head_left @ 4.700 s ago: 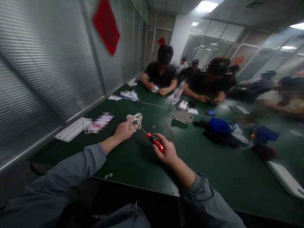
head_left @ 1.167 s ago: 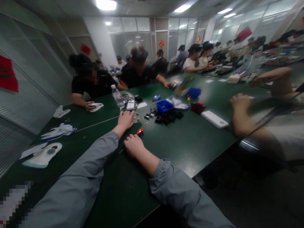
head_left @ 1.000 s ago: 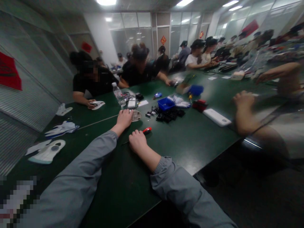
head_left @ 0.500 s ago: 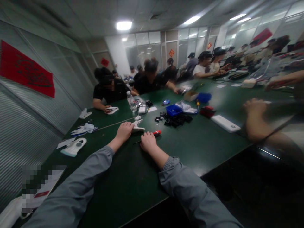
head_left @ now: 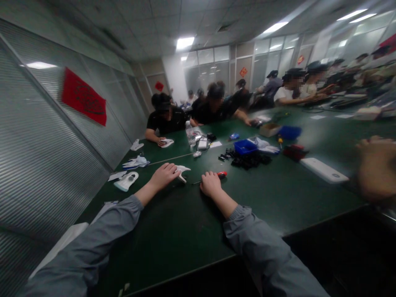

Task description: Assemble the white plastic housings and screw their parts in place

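Observation:
My left hand [head_left: 166, 175] is closed around a white plastic piece [head_left: 183, 169] whose forked end sticks out to the right, above the green table. To its right, my right hand [head_left: 211, 184] is curled over a screwdriver [head_left: 222, 175]. The red and black handle shows beyond the knuckles, and the thin shaft points left toward the white piece. A gap separates the shaft tip from that piece. My fingers hide part of both things.
A white shell [head_left: 126, 181] and gloves [head_left: 136, 162] lie left. Black parts [head_left: 247, 159] are heaped by a blue tray [head_left: 245, 146]. A bottle [head_left: 190, 134] stands farther back. A white box-like device [head_left: 324, 170] and another person's blurred arm [head_left: 375, 169] are at the right.
The view has swung left, so the scene sits farther right. My hands are farther apart, and the white piece has turned so its prongs point more downward. The screwdriver stays under my right hand.

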Tool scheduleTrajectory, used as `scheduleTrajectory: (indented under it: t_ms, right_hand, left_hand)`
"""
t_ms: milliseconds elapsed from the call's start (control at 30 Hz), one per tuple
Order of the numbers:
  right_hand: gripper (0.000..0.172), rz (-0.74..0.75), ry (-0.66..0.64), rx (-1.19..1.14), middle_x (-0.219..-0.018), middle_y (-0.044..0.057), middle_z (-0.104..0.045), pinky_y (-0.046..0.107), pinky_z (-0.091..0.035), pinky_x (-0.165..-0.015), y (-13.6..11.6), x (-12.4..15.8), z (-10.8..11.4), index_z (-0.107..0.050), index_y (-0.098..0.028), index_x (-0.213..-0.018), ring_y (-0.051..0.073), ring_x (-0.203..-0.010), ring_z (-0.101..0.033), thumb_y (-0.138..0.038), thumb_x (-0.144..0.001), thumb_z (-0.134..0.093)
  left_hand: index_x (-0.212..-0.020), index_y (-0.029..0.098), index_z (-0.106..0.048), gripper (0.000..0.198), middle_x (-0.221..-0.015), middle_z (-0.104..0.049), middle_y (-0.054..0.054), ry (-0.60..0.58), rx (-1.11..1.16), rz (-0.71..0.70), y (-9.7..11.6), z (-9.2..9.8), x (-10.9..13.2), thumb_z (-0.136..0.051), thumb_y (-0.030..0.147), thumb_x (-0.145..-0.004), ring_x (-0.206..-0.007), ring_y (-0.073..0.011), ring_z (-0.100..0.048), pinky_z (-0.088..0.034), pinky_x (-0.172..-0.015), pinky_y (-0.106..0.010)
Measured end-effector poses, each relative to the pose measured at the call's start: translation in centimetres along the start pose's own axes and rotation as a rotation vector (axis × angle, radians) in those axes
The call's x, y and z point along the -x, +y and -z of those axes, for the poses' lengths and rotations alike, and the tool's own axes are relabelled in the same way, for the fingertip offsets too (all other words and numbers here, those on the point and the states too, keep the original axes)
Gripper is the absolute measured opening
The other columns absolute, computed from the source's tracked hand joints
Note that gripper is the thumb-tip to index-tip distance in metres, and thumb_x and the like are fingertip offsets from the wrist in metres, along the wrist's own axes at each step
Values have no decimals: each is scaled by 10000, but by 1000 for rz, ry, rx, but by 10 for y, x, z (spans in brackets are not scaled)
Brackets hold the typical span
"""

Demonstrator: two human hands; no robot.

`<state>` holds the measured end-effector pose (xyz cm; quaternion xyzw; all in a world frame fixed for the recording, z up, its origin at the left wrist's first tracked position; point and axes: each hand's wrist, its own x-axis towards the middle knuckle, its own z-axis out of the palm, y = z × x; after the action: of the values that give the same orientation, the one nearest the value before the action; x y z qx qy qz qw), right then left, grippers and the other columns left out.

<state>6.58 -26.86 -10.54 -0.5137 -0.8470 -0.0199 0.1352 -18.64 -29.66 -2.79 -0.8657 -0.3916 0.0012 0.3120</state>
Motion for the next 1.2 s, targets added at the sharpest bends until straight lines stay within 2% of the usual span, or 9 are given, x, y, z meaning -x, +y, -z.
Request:
scheduleTrajectory:
  t_ms: [133, 300, 467, 633, 733, 900, 1067, 1200]
  right_hand:
    - [299, -4, 9, 2, -1150, 181, -640, 394, -356, -929, 1, 1, -1, -669, -127, -1081, 298, -1106, -519, -325, -916, -519]
    - [310, -14, 29, 1, -1135, 161, -646, 389, -363, -926, 2, -1, -2, -667, -142, -1063, 292, -1088, -529, -375, -926, -517]
    - [318, -46, 34, 17, -1133, 161, -643, 379, -352, -942, 9, -5, -8, -666, -145, -1058, 286, -1088, -525, -391, -942, -501]
    - [306, -101, 33, 108, -1130, 170, -638, 374, -357, -926, 18, -9, -10, -669, -148, -1060, 283, -1087, -526, -350, -960, -462]
    - [303, -128, 32, 188, -1110, 170, -642, 373, -377, -892, 23, -13, -9, -682, -153, -1041, 283, -1061, -545, -325, -962, -446]
    - [335, -139, 11, 275, -1078, 176, -653, 372, -410, -829, 30, -17, -10, -698, -156, -1026, 296, -1031, -573, -334, -971, -420]
    - [418, -192, 34, 291, -1025, 163, -668, 386, -431, -807, 30, -22, -14, -701, -155, -973, 318, -1008, -594, -460, -966, -416]
    - [446, -224, -2, 305, -1056, 183, -664, 404, -438, -821, 24, -24, -13, -695, -143, -1018, 330, -1022, -600, -491, -953, -424]
  left_hand:
    - [-1150, 194, -641, 302, -1067, -649, -131, 18, -49, 38, 7, 10, 3, -454, 95, -935, -1019, -272, -593, -441, -894, -428]
    - [-1170, 172, -625, 275, -1098, -649, -127, 67, 79, 165, 41, 11, 34, -496, 139, -929, -1015, -270, -598, -443, -887, -429]
    - [-1144, 172, -632, 259, -1124, -650, -127, 130, 149, 205, 69, 0, 75, -507, 126, -922, -1063, -278, -595, -455, -909, -439]
    - [-1091, 178, -642, 190, -1172, -638, -128, 202, 180, 191, 76, -15, 104, -535, 184, -934, -1187, -299, -556, -458, -975, -470]
    - [-1089, 162, -632, 204, -1244, -601, -155, 199, 256, 174, 80, -14, 108, -585, 252, -912, -1229, -319, -528, -458, -1006, -499]
    - [-1020, 151, -634, 195, -1318, -556, -165, 246, 412, 119, 89, -6, 101, -611, 296, -893, -1321, -335, -450, -422, -1083, -512]
    - [-1022, 151, -639, 234, -1301, -555, -175, 291, 533, 113, 90, -8, 99, -629, 334, -877, -1357, -340, -408, -378, -1128, -522]
    - [-1170, 130, -590, 370, -1307, -547, -200, 296, 605, 111, 91, -8, 101, -632, 348, -873, -1350, -339, -409, -368, -1136, -516]
